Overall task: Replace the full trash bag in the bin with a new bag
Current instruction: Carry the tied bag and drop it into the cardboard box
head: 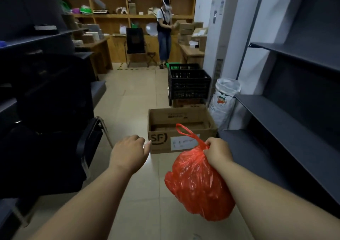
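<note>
Right hand [217,153] grips the full red trash bag [198,182] by its neck, off the floor; left hand [128,153] loosely open, holding nothing, near the cardboard box [160,142].

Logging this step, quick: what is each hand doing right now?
Left hand: open, loosely curled, holding nothing.
Right hand: closed on the neck of the full red trash bag, which hangs above the floor.

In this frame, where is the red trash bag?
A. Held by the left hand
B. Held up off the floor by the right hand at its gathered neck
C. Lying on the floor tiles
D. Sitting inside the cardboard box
B: the right hand has its grip closed on the neck of the red trash bag, which hangs above the floor; the left hand is empty.
</note>
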`<state>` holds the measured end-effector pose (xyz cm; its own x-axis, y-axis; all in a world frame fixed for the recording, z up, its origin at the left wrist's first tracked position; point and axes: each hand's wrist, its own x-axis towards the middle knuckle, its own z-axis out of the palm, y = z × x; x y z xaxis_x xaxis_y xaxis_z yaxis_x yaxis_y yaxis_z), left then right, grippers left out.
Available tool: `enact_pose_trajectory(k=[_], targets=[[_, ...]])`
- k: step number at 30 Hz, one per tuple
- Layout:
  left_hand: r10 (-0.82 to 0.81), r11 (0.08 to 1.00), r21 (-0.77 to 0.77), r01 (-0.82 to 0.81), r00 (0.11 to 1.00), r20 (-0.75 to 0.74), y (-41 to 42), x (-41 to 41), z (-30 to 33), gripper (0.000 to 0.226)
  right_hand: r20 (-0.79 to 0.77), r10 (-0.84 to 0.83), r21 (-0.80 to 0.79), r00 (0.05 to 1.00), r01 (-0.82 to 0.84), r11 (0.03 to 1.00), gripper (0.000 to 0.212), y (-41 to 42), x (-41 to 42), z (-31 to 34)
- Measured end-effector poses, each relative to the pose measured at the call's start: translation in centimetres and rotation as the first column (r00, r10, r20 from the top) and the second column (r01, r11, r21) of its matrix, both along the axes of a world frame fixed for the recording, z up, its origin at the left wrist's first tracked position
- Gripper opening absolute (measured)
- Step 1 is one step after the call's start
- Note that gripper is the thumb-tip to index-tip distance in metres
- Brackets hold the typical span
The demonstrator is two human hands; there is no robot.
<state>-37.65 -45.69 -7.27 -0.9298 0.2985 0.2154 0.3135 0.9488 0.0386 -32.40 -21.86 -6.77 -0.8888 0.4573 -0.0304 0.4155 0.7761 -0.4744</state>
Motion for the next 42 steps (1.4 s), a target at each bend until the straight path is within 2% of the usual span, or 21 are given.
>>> enact_pose_trajectory(k=[3,6,9,12,16,22,26,29,36,40,42], targets=[[-0.004,1.000,0.000,0.004,1.000,0.003,3.3,-6.1,-0.4,0.048,0.028,0.016,0.007,0.999,-0.016,1.000,0.020,3.2,-6.0,-0.2],[0.005,1.000,0.025,-0.005,1.000,0.009,6.9,-12.6,0.1,0.048,0.096,0.065,-0.034,0.993,-0.062,0.998,0.008,6.5,-12.5,0.2],[0.030,0.998,0.052,-0.031,0.999,0.016,10.1,-18.3,0.6,0.047,0.150,0.126,-0.063,0.981,-0.117,0.991,0.014,9.4,-18.6,0.6],[0.045,0.997,0.062,-0.046,0.999,0.018,12.8,-23.2,0.9,0.048,0.158,0.137,-0.093,0.978,-0.123,0.988,0.016,11.9,-24.0,0.9],[0.056,0.998,0.024,-0.057,0.998,0.028,15.6,-28.8,1.0,0.049,0.147,0.153,-0.073,0.977,-0.143,0.987,0.008,14.3,-29.6,0.9],[0.051,0.998,-0.024,-0.050,0.998,0.045,18.2,-36.5,0.8,0.049,0.176,0.159,-0.053,0.972,-0.152,0.987,0.012,16.7,-37.3,0.3],[0.032,0.999,-0.031,-0.030,0.998,0.059,19.5,-42.5,0.2,0.048,0.329,0.222,-0.059,0.918,-0.215,0.975,0.024,17.7,-43.2,0.2],[0.003,1.000,-0.024,-0.002,0.999,0.050,20.1,-48.0,-0.5,0.047,0.272,0.214,0.002,0.938,-0.222,0.975,0.012,18.2,-47.8,-1.1],[-0.040,0.999,-0.005,0.041,0.997,0.065,22.0,-63.2,-1.5,0.047,0.326,0.172,-0.023,0.930,-0.174,0.984,0.030,19.8,-61.2,-2.7],[-0.068,0.997,-0.019,0.070,0.995,0.076,22.8,-69.9,-2.1,0.047,0.359,0.155,-0.039,0.920,-0.152,0.988,0.028,20.6,-68.0,-3.5],[-0.076,0.997,-0.027,0.078,0.994,0.084,23.2,-72.5,-2.4,0.047,0.344,0.141,-0.037,0.928,-0.136,0.990,0.017,20.9,-71.1,-3.6]])
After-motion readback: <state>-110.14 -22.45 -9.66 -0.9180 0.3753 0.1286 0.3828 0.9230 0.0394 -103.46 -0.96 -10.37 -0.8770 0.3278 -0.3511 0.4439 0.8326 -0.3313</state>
